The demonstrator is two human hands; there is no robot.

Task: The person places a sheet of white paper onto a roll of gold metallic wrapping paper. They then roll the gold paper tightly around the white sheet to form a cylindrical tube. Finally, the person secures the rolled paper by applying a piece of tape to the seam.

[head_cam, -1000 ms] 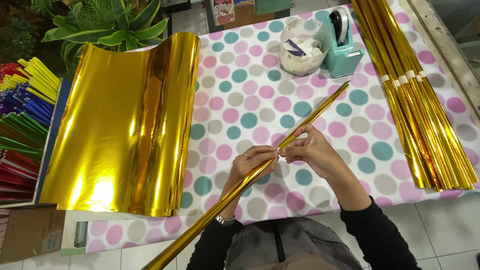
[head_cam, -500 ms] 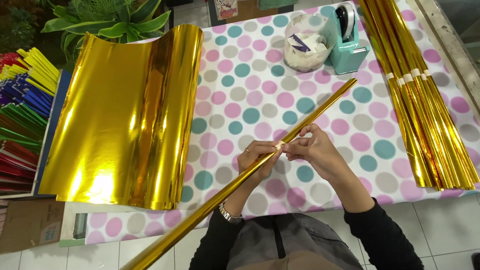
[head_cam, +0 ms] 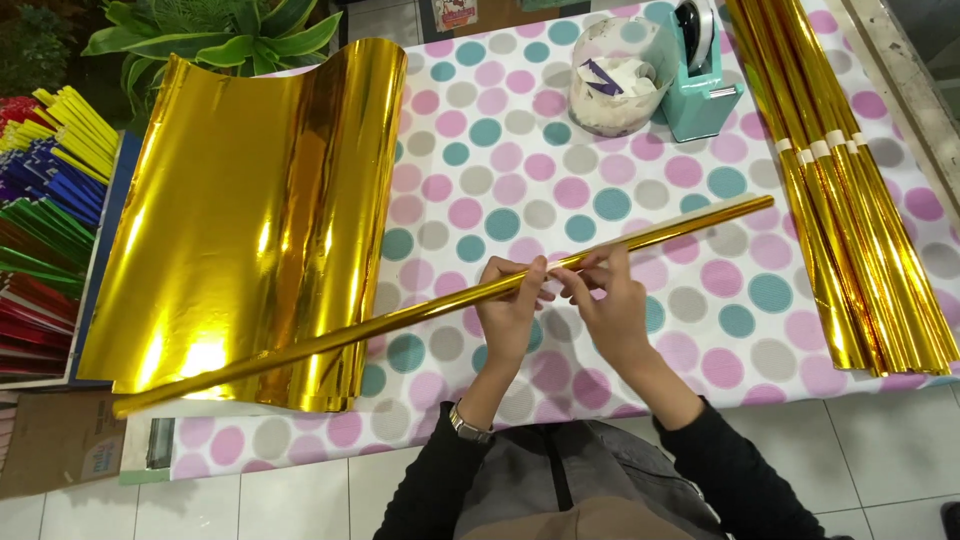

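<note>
A long thin roll of gold foil (head_cam: 400,318) lies slantwise across the polka-dot table, from lower left to upper right. My left hand (head_cam: 512,312) grips it near its middle, thumb and fingers wrapped over the tube. My right hand (head_cam: 605,305) pinches the same roll just to the right, fingertips pressing a small pale strip against the foil. Both hands nearly touch each other. A stack of flat gold foil sheets (head_cam: 250,220), curled at its edges, lies to the left under the roll's lower end.
A bundle of finished gold rolls (head_cam: 850,190) lies along the right side. A teal tape dispenser (head_cam: 700,75) and a white tub of scraps (head_cam: 615,80) stand at the back. Coloured paper strips (head_cam: 45,220) are stacked far left, a plant (head_cam: 220,30) behind.
The roll has swung to a flatter angle, its left end now lower over the foil sheets. Both hands stay together at its middle.
</note>
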